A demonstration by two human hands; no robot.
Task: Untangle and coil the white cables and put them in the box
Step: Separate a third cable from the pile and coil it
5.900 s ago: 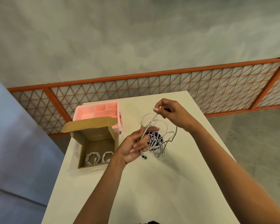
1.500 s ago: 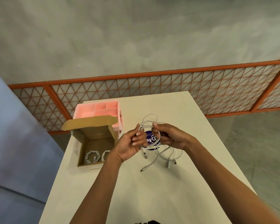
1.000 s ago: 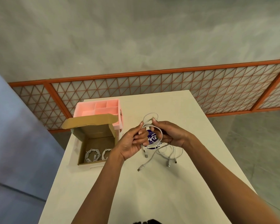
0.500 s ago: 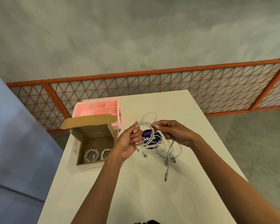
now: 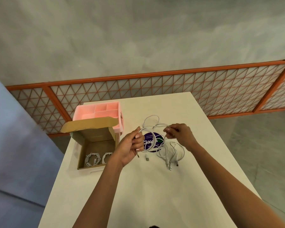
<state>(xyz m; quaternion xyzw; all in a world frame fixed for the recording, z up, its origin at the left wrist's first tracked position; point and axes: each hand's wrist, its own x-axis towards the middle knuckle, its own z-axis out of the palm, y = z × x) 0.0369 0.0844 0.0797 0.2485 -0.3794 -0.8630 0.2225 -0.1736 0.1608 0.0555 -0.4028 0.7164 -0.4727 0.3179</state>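
Left hand (image 5: 130, 145), frame centre: closed on cable (image 5: 152, 127) loop. Right hand (image 5: 179, 134): pinching the same cable, now farther right than half a second ago. Loose cables (image 5: 171, 153): on table (image 5: 155, 195), below right hand. Box (image 5: 95, 145), left: two coils (image 5: 97, 159) inside.

A thin white cable (image 5: 152, 127) arched in a loop at the centre of the frame, raised above the surface, one plug end (image 5: 138, 155) hanging at its lower left. More white cables (image 5: 171, 153) lay tangled just right of centre. At centre left stood an open brown cardboard box (image 5: 95, 145) holding two coiled white cables (image 5: 98, 158).
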